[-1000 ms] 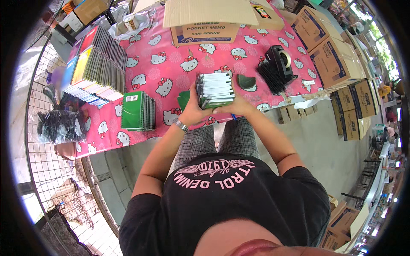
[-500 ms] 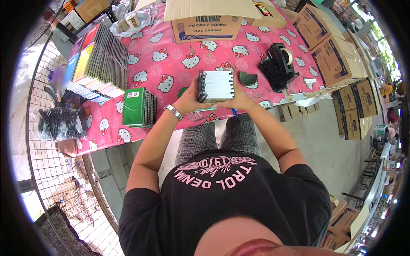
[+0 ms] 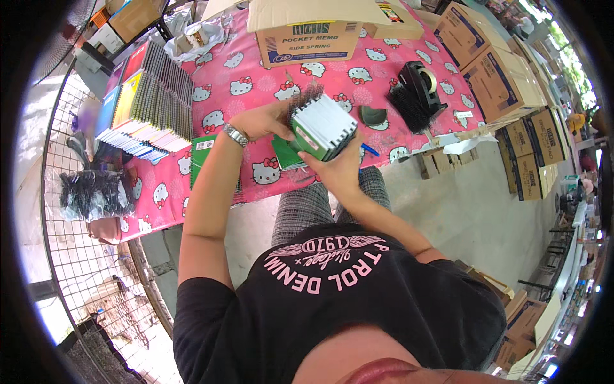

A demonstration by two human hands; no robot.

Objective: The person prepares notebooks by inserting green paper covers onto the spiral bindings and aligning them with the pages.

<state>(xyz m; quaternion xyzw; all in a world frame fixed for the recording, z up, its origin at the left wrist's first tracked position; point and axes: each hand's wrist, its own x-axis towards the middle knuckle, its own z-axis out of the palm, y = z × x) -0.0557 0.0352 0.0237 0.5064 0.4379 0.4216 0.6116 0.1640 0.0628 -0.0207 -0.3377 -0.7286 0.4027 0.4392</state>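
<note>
A stack of small spiral-bound notebooks [image 3: 325,121], with green covers and white page edges, is tilted between my two hands above the table's near edge. My left hand [image 3: 263,121] grips its left side, near the dark spiral coils. From below and the right, my right hand [image 3: 339,171] supports the stack, its thumb on the green cover. Another green notebook [image 3: 286,155] lies on the table under the held ones. More green notebooks [image 3: 203,148] stand in a pile at the left, partly hidden behind my left forearm.
A pink patterned cloth [image 3: 265,171] covers the table. Tall stacks of coloured spiral notebooks [image 3: 150,102] stand left. A cardboard box [image 3: 310,41] sits at the back. On the right are a tape dispenser [image 3: 422,86], black bristly coils [image 3: 406,110], a dark green piece [image 3: 373,116] and a blue pen [image 3: 369,150].
The held stack has turned and tilted, bringing a green cover into view. My left hand has shifted up and left; my right hand has moved lower, beneath the stack.
</note>
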